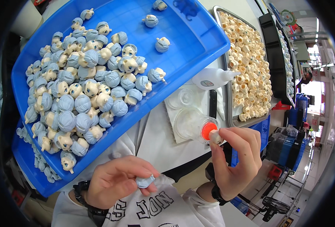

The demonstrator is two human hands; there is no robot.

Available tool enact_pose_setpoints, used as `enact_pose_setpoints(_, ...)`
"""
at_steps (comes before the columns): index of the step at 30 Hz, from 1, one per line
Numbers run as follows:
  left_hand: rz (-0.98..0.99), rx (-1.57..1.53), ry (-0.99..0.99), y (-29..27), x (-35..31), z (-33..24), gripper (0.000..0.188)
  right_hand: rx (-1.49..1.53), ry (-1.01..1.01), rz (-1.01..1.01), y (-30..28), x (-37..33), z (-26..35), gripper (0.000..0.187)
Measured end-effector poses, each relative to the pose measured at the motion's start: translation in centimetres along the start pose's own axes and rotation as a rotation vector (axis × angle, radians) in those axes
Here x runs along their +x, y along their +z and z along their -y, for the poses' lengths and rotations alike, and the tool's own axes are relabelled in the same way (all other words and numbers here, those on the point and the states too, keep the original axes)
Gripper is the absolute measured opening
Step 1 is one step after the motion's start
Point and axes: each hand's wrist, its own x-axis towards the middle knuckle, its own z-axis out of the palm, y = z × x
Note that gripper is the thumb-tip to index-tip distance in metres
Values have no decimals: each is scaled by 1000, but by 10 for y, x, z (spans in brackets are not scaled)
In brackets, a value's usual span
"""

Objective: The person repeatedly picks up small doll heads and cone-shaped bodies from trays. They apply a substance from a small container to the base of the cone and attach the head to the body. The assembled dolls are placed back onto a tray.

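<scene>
My left hand [116, 178] is closed around a small light blue molded hair piece [145, 181], low in front of my shirt. Between thumb and fingertips, my right hand [238, 153] pinches a cream doll head part [215, 137]. That part is right beside the red-orange end [208, 131] of a clear plastic container [188, 119]; whether they touch I cannot tell. Left of my hands, a blue tray [192, 38] carries a heap of doll heads [75, 104] with light blue hair, and a few lie apart at its far end.
A white squeeze bottle [213, 78] leans beyond the clear container. At the right, a metal tray [235, 123] is filled with cream head parts [247, 64], with a black tray [271, 49] past it. More blue pieces [42, 162] lie in a lower blue tray [27, 172]. A fan [275, 206] stands farther right.
</scene>
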Motion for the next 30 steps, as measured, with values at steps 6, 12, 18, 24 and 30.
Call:
enact_pose_setpoints(6, -38, 66, -71, 4, 0, -7, 33, 0, -7, 8, -1, 0, 0, 36)
enact_pose_setpoints(12, -14, 52, -2, 1, 0, -3, 29, -70, -45, 56, -2, 6, 4, 36)
enact_pose_setpoints(18, 15, 62, 35, 0, 1, 1, 27, -78, -79, 76, -3, 9, 4, 36)
enact_pose_setpoints(24, -27, 69, 13, 6, 2, -4, 27, -58, -37, 47, -4, 5, 3, 35)
enact_pose_setpoints(30, -22, -28, 69, 2, 3, 3, 28, -19, -17, 19, -4, 0, -1, 35)
